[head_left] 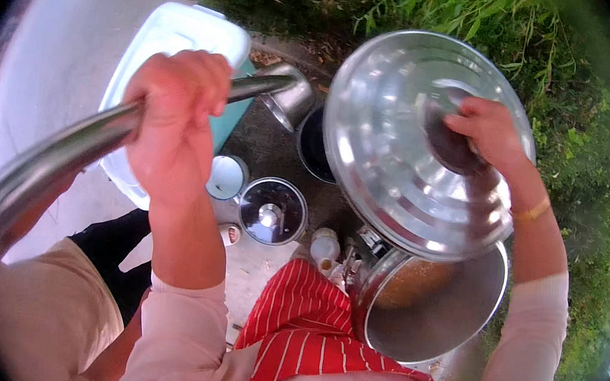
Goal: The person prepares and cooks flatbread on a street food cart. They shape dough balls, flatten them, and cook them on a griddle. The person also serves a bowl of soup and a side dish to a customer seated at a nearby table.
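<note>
My left hand (177,102) is raised and wrapped around the long metal handle of a steel ladle (286,104), whose deep cup is at the far end. With its fingers on the dark knob (452,134), my right hand (486,135) holds up a large, shiny metal lid (381,114). The lid is tilted and covers part of the view above a tall metal pot (429,334). Brown contents (413,282) show inside the pot below the lid's edge. A metal latch (372,240) is on the pot's near-left rim.
Left of the pot stand a glass-lidded pot (274,209), a white bowl (227,177), a plastic bottle (325,247) and a dark pot (319,141). Beyond is a white-lidded bin (204,35). Another person's torso (54,309) is close on my left. Greenery (582,182) borders the right.
</note>
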`<state>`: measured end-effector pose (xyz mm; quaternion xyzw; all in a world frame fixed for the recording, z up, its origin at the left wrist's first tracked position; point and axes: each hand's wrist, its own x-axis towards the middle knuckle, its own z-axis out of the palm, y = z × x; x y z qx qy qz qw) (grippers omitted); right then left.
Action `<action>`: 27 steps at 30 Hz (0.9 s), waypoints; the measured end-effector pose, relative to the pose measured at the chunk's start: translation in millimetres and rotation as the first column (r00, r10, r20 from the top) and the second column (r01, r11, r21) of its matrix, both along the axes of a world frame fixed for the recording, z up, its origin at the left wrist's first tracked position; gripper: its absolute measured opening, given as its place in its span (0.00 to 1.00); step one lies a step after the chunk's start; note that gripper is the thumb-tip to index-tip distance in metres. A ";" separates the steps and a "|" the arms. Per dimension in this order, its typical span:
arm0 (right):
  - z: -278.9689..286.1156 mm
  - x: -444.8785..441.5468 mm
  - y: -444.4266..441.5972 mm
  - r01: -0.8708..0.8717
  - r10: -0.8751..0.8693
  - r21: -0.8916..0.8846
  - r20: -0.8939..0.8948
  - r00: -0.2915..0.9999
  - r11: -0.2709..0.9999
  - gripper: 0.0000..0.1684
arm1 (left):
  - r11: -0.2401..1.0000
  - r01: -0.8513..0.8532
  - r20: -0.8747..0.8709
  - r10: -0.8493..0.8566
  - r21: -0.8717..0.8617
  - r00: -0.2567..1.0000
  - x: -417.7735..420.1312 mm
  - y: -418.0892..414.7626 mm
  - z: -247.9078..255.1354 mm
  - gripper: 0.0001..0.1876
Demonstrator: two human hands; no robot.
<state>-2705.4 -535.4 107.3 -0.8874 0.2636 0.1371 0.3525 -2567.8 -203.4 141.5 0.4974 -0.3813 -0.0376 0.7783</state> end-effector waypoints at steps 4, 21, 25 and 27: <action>-85.9 52.5 48.5 -0.299 0.304 -0.142 0.015 0.952 0.944 0.21 | 0.995 -0.084 0.159 0.075 0.050 0.984 -4.0 37.5 12.1 0.22; -292.4 46.9 122.6 -0.297 0.262 -0.112 -0.250 0.932 0.948 0.19 | 0.977 -0.209 0.040 0.208 0.045 0.977 -40.0 78.2 -41.1 0.21; -306.7 22.4 103.2 -0.390 0.392 -0.177 -0.027 0.920 0.904 0.20 | 0.972 -0.233 0.054 0.233 -0.015 0.971 -61.2 67.1 -40.6 0.19; -285.8 11.4 100.7 -0.341 0.345 -0.124 0.009 0.939 0.932 0.22 | 0.974 -0.221 0.092 0.225 -0.058 0.970 -70.4 56.5 -42.7 0.18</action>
